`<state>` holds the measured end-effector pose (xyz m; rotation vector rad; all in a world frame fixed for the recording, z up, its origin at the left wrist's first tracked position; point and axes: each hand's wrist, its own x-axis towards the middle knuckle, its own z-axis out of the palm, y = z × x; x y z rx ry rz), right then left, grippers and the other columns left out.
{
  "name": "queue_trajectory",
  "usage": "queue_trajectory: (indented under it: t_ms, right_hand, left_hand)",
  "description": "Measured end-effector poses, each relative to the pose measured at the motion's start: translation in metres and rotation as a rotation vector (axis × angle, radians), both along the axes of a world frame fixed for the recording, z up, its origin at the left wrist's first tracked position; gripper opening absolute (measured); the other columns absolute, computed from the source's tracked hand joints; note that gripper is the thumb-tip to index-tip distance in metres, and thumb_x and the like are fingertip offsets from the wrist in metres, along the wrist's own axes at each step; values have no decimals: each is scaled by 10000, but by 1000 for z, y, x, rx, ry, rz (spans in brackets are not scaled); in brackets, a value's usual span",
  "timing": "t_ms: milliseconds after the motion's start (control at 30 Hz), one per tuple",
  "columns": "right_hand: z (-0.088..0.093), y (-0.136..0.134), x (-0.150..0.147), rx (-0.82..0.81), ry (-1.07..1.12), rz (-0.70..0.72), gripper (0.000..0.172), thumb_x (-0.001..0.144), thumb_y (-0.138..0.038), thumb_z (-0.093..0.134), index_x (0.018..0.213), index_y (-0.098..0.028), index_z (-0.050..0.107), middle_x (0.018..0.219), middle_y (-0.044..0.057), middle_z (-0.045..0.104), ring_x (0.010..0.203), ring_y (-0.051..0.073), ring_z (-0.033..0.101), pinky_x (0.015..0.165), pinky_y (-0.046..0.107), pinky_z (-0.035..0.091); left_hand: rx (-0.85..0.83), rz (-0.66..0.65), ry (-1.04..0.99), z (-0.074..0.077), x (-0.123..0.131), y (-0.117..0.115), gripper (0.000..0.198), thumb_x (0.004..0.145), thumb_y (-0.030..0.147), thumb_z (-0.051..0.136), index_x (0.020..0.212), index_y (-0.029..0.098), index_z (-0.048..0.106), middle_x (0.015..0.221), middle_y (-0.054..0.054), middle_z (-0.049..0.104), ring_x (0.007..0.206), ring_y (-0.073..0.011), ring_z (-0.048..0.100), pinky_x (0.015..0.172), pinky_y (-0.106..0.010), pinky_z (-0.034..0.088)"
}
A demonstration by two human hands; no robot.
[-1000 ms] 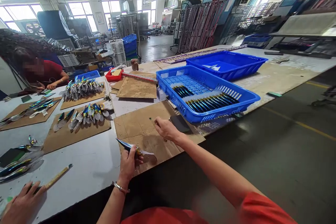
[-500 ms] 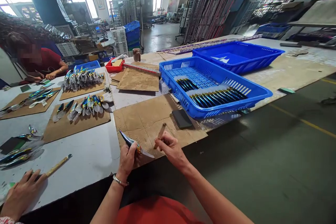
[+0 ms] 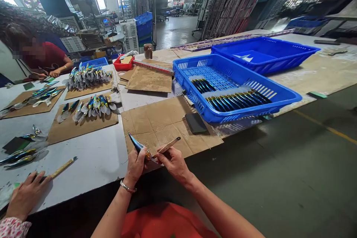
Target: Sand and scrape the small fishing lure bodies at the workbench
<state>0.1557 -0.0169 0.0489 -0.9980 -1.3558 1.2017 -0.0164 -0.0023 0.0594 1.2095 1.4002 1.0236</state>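
Left hand (image 3: 136,163) is wrapped around an iridescent blue utensil piece (image 3: 138,146), grip closed firm on its lower end, the dark pointed tip angled up and away over the cardboard sheet (image 3: 156,121) at the near edge of the tabletop (image 3: 95,163). Right hand (image 3: 174,161) is right beside it, fingers pinched shut on a thin wooden stick (image 3: 169,145), and the stick's near end meets the piece just where the left thumb sits, though whether it is actually pressing on the metal is hard to tell from here. To my eye this is close scraping or cleaning work, and doing it well would mean a steady left hand, a low stick angle, and short light strokes so the coloured finish isn't scored; fingers are best kept clear of the pointed tip. A dark flat pad (image 3: 196,122) lies on the cardboard just beyond the hands. Further out, a blue basket (image 3: 287,100) holds neat rows of similar dark blue pieces, with a second blue basket (image 3: 306,50) behind it. Over on the left, more shiny pieces fan out on cardboard mats (image 3: 83,124), and another person's hand (image 3: 26,195) rests on the tabletop touching a wooden stick of its own (image 3: 63,167).
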Motion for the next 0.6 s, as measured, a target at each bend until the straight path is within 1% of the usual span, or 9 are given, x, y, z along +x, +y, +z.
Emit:
queue_trajectory:
  t_ms: [167, 267, 333, 433, 500, 600]
  right_hand:
    - [6, 5, 3, 140, -188, 25, 337, 975, -510, 627, 892, -194, 711, 863, 71, 708, 745, 219, 671, 662, 318, 551]
    - [9, 3, 5, 138, -187, 91, 340, 1006, -493, 578, 978, -195, 739, 958, 79, 732, 854, 239, 689, 754, 338, 561]
    - [8, 0, 6, 123, -170, 104, 350, 1016, -496, 567, 1021, -194, 745, 995, 80, 739, 901, 249, 696, 802, 350, 560]
    - [2, -6, 7, 84, -175, 74, 373, 1020, -513, 568, 1023, -187, 746, 974, 79, 742, 880, 252, 697, 790, 347, 554]
    - [-3, -9, 9, 63, -169, 49, 390, 1026, -527, 558, 1036, -182, 738, 966, 77, 741, 865, 249, 693, 775, 341, 548]
    - [-8, -13, 10, 76, -160, 20, 410, 1039, -538, 533, 1028, -174, 720, 948, 71, 732, 847, 235, 679, 763, 326, 527]
  left_hand:
    - [7, 4, 41, -6, -2, -1, 396, 860, 581, 549, 712, 215, 516, 545, 29, 535, 403, -114, 467, 397, -234, 375]
    - [32, -17, 60, -7, -4, -1, 375, 867, 556, 549, 721, 211, 530, 578, 22, 549, 447, -114, 473, 438, -231, 385]
    - [30, -51, 61, -7, -5, 0, 366, 875, 547, 537, 735, 208, 541, 604, 16, 565, 480, -116, 475, 470, -234, 392]
    - [36, -108, 106, -3, -4, 5, 360, 875, 542, 529, 752, 205, 558, 649, 2, 592, 547, -131, 499, 527, -246, 406]
    - [77, -121, 173, 0, -2, 8, 358, 859, 540, 543, 737, 204, 562, 668, -2, 597, 597, -140, 505, 570, -253, 407]
    - [125, -158, 247, 4, 2, 12, 369, 861, 544, 524, 713, 208, 550, 668, -4, 594, 622, -151, 495, 601, -272, 401]
